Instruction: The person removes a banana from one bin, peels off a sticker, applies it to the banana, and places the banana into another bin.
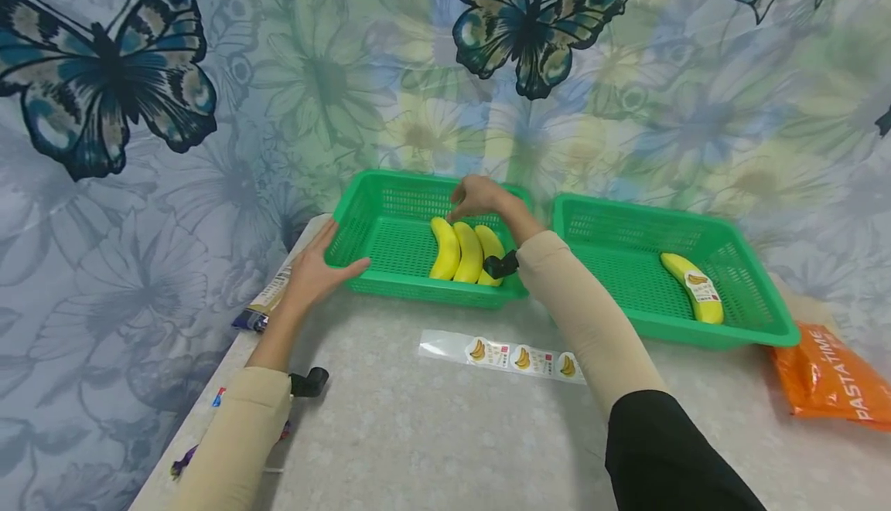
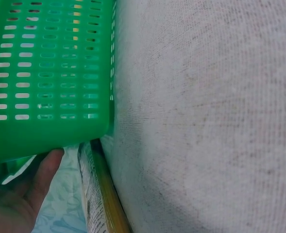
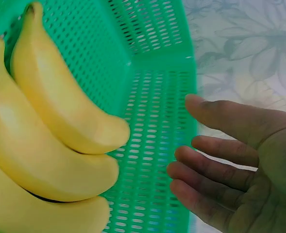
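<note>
Green basket (image 1: 425, 288): left hand (image 1: 315, 270) spread, nine o'clock; right hand (image 1: 480, 196) loosely spread, one. Low reach might knock bananas (image 1: 469, 253) askew.

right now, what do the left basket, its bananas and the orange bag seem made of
Left basket: likely plastic, smooth, regularly slotted. Bananas: smooth, slight sheen; real peel or plastic unclear. Orange bag: probably plastic film, glossy with bright creases.

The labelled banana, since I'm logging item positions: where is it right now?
In the head view, the labelled banana lies in the right green basket, toward its right end, with the orange packet outside.
</note>
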The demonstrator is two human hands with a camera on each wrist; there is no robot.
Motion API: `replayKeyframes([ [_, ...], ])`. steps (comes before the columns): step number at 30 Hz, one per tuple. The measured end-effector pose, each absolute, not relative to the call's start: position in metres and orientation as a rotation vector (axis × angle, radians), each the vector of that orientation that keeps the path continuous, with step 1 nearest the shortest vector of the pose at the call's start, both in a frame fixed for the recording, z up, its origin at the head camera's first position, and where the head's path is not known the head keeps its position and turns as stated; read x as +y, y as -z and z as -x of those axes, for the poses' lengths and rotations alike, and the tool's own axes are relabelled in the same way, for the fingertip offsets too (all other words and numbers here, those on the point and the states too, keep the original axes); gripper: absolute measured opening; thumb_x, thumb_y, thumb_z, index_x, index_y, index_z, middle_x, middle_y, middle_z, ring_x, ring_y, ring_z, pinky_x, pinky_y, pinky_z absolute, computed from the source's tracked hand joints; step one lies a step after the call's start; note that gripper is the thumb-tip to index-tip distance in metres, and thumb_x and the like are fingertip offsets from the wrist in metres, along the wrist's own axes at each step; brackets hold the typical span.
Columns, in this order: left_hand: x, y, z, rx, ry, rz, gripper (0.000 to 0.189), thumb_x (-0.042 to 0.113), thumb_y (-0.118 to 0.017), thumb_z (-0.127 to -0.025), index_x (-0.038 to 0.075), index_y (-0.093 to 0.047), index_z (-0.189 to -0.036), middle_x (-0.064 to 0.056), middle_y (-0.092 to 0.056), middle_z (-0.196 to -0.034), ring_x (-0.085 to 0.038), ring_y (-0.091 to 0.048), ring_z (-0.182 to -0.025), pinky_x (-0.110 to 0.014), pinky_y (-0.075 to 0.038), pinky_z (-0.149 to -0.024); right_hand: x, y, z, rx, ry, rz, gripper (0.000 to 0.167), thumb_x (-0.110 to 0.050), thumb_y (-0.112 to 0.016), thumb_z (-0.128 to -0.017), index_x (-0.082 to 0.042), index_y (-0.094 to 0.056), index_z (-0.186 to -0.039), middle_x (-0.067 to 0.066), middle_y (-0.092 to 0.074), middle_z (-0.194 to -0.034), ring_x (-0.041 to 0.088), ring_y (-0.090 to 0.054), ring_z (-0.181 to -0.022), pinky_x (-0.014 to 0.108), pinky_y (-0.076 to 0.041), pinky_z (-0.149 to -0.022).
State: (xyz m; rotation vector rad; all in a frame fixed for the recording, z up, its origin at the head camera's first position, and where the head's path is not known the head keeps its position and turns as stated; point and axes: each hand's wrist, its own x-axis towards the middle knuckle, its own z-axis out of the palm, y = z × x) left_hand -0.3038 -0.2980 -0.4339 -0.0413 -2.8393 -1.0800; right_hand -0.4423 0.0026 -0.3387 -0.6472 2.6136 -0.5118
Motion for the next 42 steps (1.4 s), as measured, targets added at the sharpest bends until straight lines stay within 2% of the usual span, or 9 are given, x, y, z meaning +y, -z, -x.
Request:
replayKeyframes([
  [4,-0.297,0.434,0.304,-2.835,1.081,0.048,0.103,0.065,-0.066,-0.080,0.023,-0.013,-0.158,-0.002,-0.013,-0.165,-0.047,-0.017,-0.147,-0.072,-0.019,-0.111,0.001,0.348,0.451,2.596,0.450,0.612,0.053,-0.033,-0.072,-0.089,-0.002,-0.061,-0.130,0.015,-0.062,-0.133,0.029,-0.064,-0.113,0.040,-0.054,-0.096],
  [9,-0.296,0.435,0.304,-2.831,1.070,0.051,0.103,0.065,-0.065,-0.081,0.023,-0.013,-0.158,-0.002,-0.014,-0.165,-0.046,-0.018,-0.147,-0.072,-0.019,-0.112,-0.002,0.360,0.458,2.534,0.479,0.533,0.051,-0.032,-0.072,-0.088,0.001,-0.064,-0.125,0.018,-0.066,-0.125,0.031,-0.068,-0.106,0.041,-0.055,-0.095],
  [16,-0.297,0.437,0.302,-2.807,1.073,0.037,0.103,0.065,-0.066,-0.080,0.022,-0.015,-0.158,-0.002,-0.015,-0.165,-0.046,-0.020,-0.146,-0.071,-0.020,-0.112,-0.016,0.375,0.459,2.494,0.432,0.431,0.034,-0.033,-0.073,-0.088,-0.001,-0.072,-0.099,0.015,-0.073,-0.101,0.024,-0.071,-0.093,0.032,-0.059,-0.085],
  [20,-0.298,0.438,0.301,-2.800,1.073,0.032,0.102,0.064,-0.067,-0.080,0.021,-0.016,-0.158,-0.003,-0.015,-0.165,-0.047,-0.021,-0.146,-0.072,-0.021,-0.111,-0.026,0.384,0.458,2.504,0.356,0.416,0.033,-0.035,-0.073,-0.087,-0.002,-0.071,-0.093,0.012,-0.074,-0.093,0.022,-0.072,-0.086,0.029,-0.060,-0.079],
  [27,-0.298,0.437,0.303,-2.822,1.061,0.046,0.101,0.065,-0.064,-0.081,0.022,-0.015,-0.158,-0.002,-0.013,-0.165,-0.047,-0.021,-0.146,-0.072,-0.021,-0.111,-0.040,0.397,0.458,2.519,0.324,0.346,0.042,-0.037,-0.076,-0.084,-0.003,-0.060,-0.102,0.009,-0.068,-0.090,0.018,-0.073,-0.075,0.025,-0.060,-0.067],
  [35,-0.300,0.434,0.302,-2.840,1.034,0.023,0.100,0.066,-0.063,-0.082,0.023,-0.014,-0.158,-0.001,-0.013,-0.165,-0.049,-0.021,-0.145,-0.073,-0.020,-0.110,-0.043,0.406,0.458,2.483,0.382,0.393,0.045,-0.039,-0.075,-0.085,-0.002,-0.059,-0.107,0.008,-0.065,-0.089,0.015,-0.068,-0.071,0.025,-0.058,-0.067],
  [42,-0.297,0.435,0.302,-2.841,1.057,0.025,0.101,0.067,-0.063,-0.081,0.024,-0.014,-0.158,-0.002,-0.014,-0.165,-0.049,-0.021,-0.145,-0.073,-0.021,-0.110,-0.034,0.408,0.457,2.431,0.547,0.325,0.059,-0.034,-0.078,-0.083,0.002,-0.053,-0.122,0.013,-0.066,-0.098,0.017,-0.068,-0.074,0.027,-0.059,-0.069],
])
